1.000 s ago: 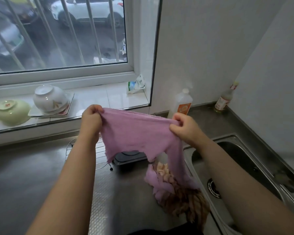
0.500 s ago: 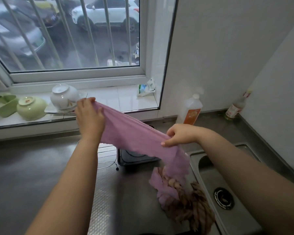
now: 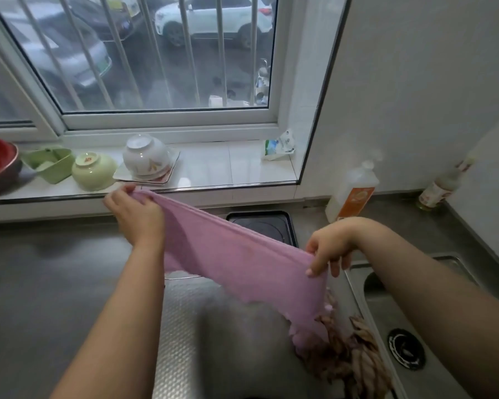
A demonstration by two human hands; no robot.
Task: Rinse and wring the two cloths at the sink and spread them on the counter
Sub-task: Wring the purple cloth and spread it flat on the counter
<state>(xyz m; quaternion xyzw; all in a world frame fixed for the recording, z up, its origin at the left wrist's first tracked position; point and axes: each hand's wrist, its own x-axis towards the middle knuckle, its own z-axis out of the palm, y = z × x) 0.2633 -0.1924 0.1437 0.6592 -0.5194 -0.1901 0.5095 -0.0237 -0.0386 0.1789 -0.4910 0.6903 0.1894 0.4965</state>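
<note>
- Left hand [image 3: 134,216] and right hand [image 3: 327,249] each pinch a corner of the pink cloth [image 3: 242,260], stretched between them.
- Sink basin [image 3: 432,338] below the right hand: only its drain visible.
- Braided brown cloth [image 3: 355,358] heaped on the worktop [image 3: 41,283] beside it.

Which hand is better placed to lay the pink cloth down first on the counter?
Probably the left hand. It holds its end of the pink cloth above the bare counter, while the right hand pinches the other end near the sink edge, above the twisted brown cloth.

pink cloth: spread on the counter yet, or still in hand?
In hand. The pink cloth hangs stretched between the left hand and right hand, each pinching a top corner above the counter.
</note>
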